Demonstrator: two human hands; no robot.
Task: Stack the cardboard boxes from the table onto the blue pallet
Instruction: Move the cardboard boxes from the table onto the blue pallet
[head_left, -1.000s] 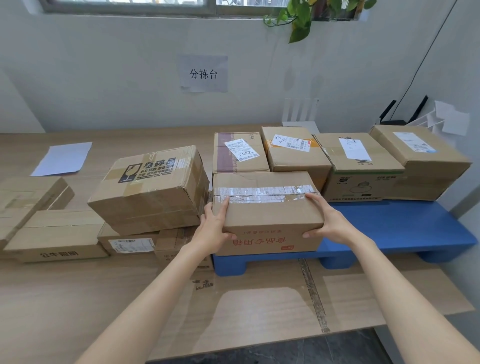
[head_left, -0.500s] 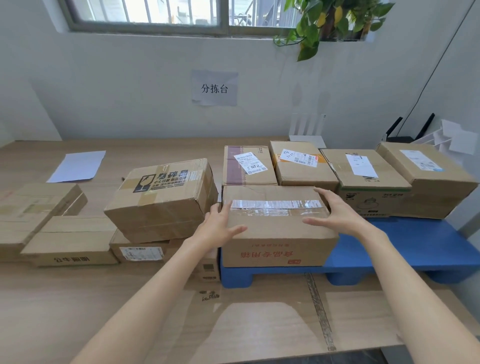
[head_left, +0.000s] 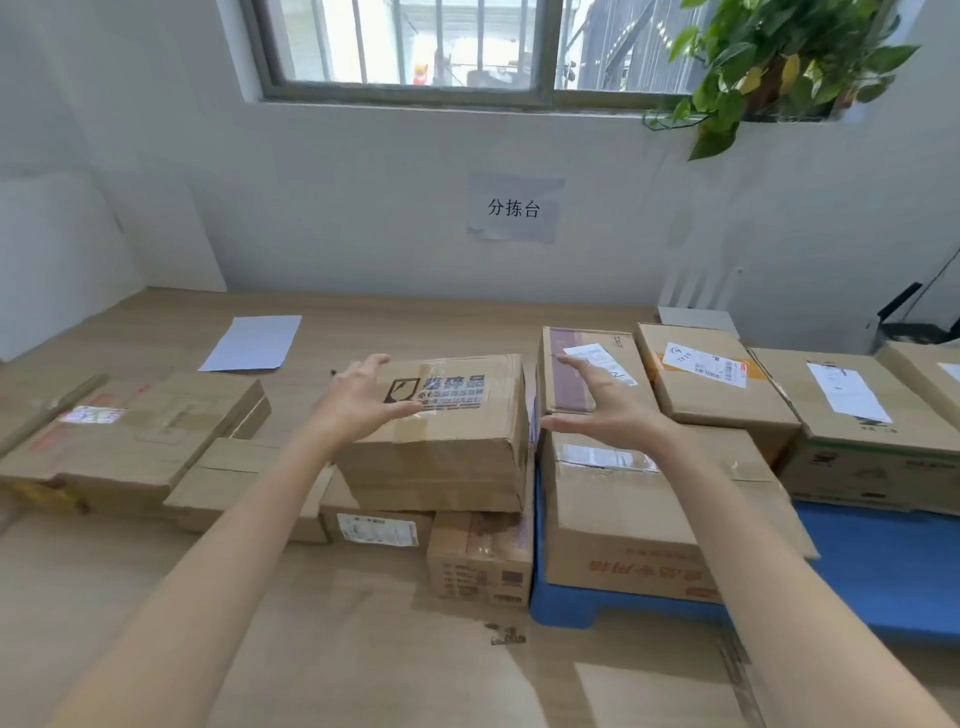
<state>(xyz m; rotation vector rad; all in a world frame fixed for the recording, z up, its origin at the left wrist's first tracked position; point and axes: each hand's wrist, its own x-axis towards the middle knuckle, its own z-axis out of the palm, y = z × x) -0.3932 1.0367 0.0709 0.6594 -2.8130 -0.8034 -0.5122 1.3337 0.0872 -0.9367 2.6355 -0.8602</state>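
The fragile-marked cardboard box (head_left: 457, 441) sits on two smaller cartons (head_left: 480, 561) on the table (head_left: 363, 665), with the blue pallet (head_left: 883, 566) just beside it at its 3 o'clock. The left hand (head_left: 363, 400) hovers over the box's 9 o'clock edge and the right hand (head_left: 608, 410) over its 3 o'clock edge. Both have their fingers spread and hold nothing. The box is taped and creased, so its walls are probably soft. The glass symbol calls for care: palms flat on opposite sides, low down, and a level lift.
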